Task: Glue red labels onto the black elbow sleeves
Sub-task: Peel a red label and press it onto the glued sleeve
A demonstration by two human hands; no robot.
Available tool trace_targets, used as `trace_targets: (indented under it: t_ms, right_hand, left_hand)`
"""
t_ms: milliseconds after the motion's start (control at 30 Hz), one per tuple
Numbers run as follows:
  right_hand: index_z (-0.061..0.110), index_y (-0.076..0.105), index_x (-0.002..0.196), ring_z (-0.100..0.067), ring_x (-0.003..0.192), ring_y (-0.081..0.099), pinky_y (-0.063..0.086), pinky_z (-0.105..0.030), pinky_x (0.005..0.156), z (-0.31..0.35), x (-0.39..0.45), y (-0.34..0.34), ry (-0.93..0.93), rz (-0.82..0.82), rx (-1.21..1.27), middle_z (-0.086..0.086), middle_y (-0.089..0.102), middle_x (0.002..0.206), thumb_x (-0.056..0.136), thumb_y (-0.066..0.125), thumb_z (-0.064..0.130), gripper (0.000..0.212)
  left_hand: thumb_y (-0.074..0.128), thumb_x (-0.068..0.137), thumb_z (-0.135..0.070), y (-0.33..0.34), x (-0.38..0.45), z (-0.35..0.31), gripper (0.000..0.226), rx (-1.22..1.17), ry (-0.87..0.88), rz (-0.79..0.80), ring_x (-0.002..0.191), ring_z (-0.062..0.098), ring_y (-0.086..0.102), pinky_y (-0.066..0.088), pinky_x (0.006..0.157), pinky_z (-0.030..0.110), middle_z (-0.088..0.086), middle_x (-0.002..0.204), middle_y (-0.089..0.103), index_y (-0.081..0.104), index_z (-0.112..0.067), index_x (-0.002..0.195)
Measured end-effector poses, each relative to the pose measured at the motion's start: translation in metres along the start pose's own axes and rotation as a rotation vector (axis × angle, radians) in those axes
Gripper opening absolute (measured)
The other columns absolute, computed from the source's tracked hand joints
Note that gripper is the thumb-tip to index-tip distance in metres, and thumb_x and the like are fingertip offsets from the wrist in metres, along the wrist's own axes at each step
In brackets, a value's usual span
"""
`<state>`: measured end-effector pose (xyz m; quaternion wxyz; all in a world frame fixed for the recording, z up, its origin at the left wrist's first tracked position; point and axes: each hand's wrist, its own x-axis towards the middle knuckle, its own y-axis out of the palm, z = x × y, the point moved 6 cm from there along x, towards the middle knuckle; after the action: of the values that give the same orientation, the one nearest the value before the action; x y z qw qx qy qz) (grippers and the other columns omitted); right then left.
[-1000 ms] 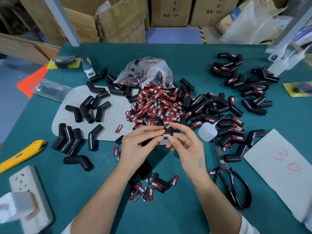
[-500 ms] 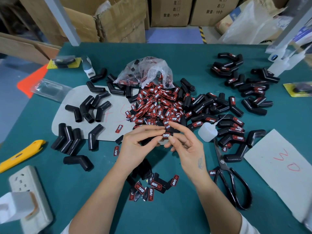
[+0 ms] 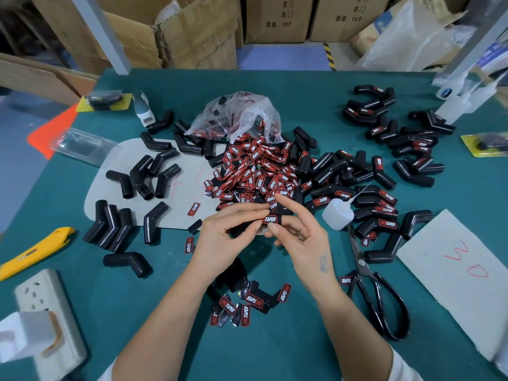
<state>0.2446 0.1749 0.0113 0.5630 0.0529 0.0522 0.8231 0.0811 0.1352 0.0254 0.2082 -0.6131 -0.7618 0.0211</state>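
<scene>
My left hand (image 3: 220, 240) grips a black elbow sleeve (image 3: 242, 230) just above the table's middle. A red label (image 3: 270, 219) sits on the sleeve's top face. My right hand (image 3: 305, 243) pinches the sleeve's right end between thumb and middle finger, with the index finger raised off the label. A heap of loose red labels (image 3: 255, 171) lies just beyond the hands. Bare black sleeves (image 3: 143, 174) lie to the left, labelled sleeves (image 3: 379, 210) to the right. A small white glue bottle (image 3: 336, 215) stands right of my right hand.
Black scissors (image 3: 376, 292) lie at the right, beside a paper sheet (image 3: 461, 270). A yellow knife (image 3: 33, 251) and a power strip (image 3: 49, 320) are at the left edge. A plastic bag (image 3: 239, 114) sits behind the heap. Loose labels (image 3: 247, 303) lie between my forearms.
My right index finger has lifted off the label and now points up. Both hands and the sleeve stay in the same place.
</scene>
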Motion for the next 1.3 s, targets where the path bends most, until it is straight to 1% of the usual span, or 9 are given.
trace_targets:
  t_ms: [300, 467, 600, 733, 867, 933, 1067, 1200, 1300]
  right_hand:
    - [0.029, 0.060, 0.145, -0.015, 0.092, 0.075, 0.053, -0.022, 0.075, -0.001, 0.002, -0.003, 0.009, 0.005, -0.018, -0.006, 0.081, 0.095, 0.101, 0.066, 0.011, 0.048]
    - [0.031, 0.057, 0.146, -0.014, 0.091, 0.074, 0.054, -0.021, 0.077, 0.001, 0.002, -0.004, 0.002, 0.006, -0.010, -0.007, 0.081, 0.097, 0.101, 0.065, 0.006, 0.052]
    - [0.033, 0.056, 0.146, -0.014, 0.089, 0.069, 0.054, -0.021, 0.077, 0.001, 0.001, 0.000, 0.041, 0.029, 0.004, -0.008, 0.078, 0.104, 0.098, 0.072, 0.011, 0.055]
    - [0.037, 0.059, 0.144, -0.017, 0.091, 0.066, 0.054, -0.022, 0.076, -0.001, 0.000, 0.000, 0.057, -0.011, 0.020, -0.020, 0.071, 0.110, 0.096, 0.074, 0.015, 0.055]
    - [0.045, 0.062, 0.139, -0.028, 0.098, 0.063, 0.058, -0.047, 0.093, -0.004, -0.002, -0.002, 0.078, -0.043, -0.036, -0.023, 0.065, 0.121, 0.091, 0.079, 0.028, 0.053]
    - [0.043, 0.064, 0.137, -0.035, 0.102, 0.065, 0.058, -0.051, 0.094, -0.005, -0.002, -0.002, 0.076, -0.062, -0.026, -0.025, 0.064, 0.122, 0.089, 0.081, 0.030, 0.053]
    - [0.043, 0.064, 0.137, -0.029, 0.090, 0.063, 0.056, -0.039, 0.086, -0.005, 0.000, -0.006, 0.043, -0.084, -0.027, -0.030, 0.064, 0.103, 0.090, 0.078, 0.034, 0.049]
    - [0.038, 0.061, 0.143, -0.013, 0.089, 0.071, 0.053, -0.022, 0.082, -0.003, 0.000, -0.004, -0.018, -0.035, 0.022, -0.011, 0.075, 0.088, 0.099, 0.069, 0.029, 0.045]
    - [0.033, 0.059, 0.146, -0.012, 0.092, 0.072, 0.053, -0.021, 0.083, -0.001, 0.001, -0.003, -0.041, -0.019, 0.015, -0.005, 0.079, 0.091, 0.105, 0.061, 0.021, 0.043]
  left_hand:
    - [0.069, 0.098, -0.002, 0.002, 0.001, -0.001, 0.025, -0.016, -0.011, 0.021, 0.123, 0.013, 0.068, 0.050, 0.107, 0.025, -0.004, 0.129, 0.074, 0.079, -0.010, 0.120]
    - [0.066, 0.098, -0.018, 0.004, 0.000, 0.004, 0.038, -0.113, -0.055, 0.002, 0.127, 0.023, 0.065, 0.049, 0.111, 0.036, -0.006, 0.129, 0.072, 0.067, -0.035, 0.132]
    - [0.069, 0.098, -0.009, 0.006, -0.003, 0.004, 0.041, -0.086, -0.025, -0.021, 0.126, 0.020, 0.065, 0.047, 0.111, 0.033, -0.010, 0.125, 0.072, 0.056, -0.032, 0.130]
    - [0.068, 0.099, -0.020, 0.010, -0.004, -0.001, 0.043, -0.045, -0.008, -0.029, 0.125, 0.016, 0.065, 0.045, 0.111, 0.028, -0.017, 0.125, 0.071, 0.051, -0.040, 0.134]
    - [0.068, 0.098, -0.018, 0.013, -0.006, -0.004, 0.051, -0.040, -0.003, -0.026, 0.125, 0.015, 0.065, 0.045, 0.109, 0.023, -0.017, 0.125, 0.071, 0.050, -0.048, 0.135]
    - [0.068, 0.098, -0.015, 0.015, -0.007, -0.006, 0.053, -0.037, -0.008, -0.019, 0.125, 0.013, 0.065, 0.044, 0.108, 0.020, -0.016, 0.125, 0.071, 0.051, -0.049, 0.135]
    - [0.068, 0.098, -0.019, 0.014, -0.007, -0.008, 0.049, -0.065, -0.009, -0.032, 0.123, 0.013, 0.067, 0.046, 0.109, 0.024, -0.016, 0.122, 0.072, 0.052, -0.049, 0.133]
    - [0.069, 0.098, -0.017, 0.010, -0.005, -0.007, 0.045, -0.092, -0.013, -0.030, 0.123, 0.014, 0.067, 0.046, 0.110, 0.026, -0.015, 0.121, 0.073, 0.054, -0.045, 0.130]
    - [0.069, 0.097, -0.019, 0.008, -0.004, -0.006, 0.037, -0.105, -0.028, -0.031, 0.122, 0.016, 0.067, 0.047, 0.108, 0.027, -0.014, 0.120, 0.073, 0.060, -0.044, 0.123]
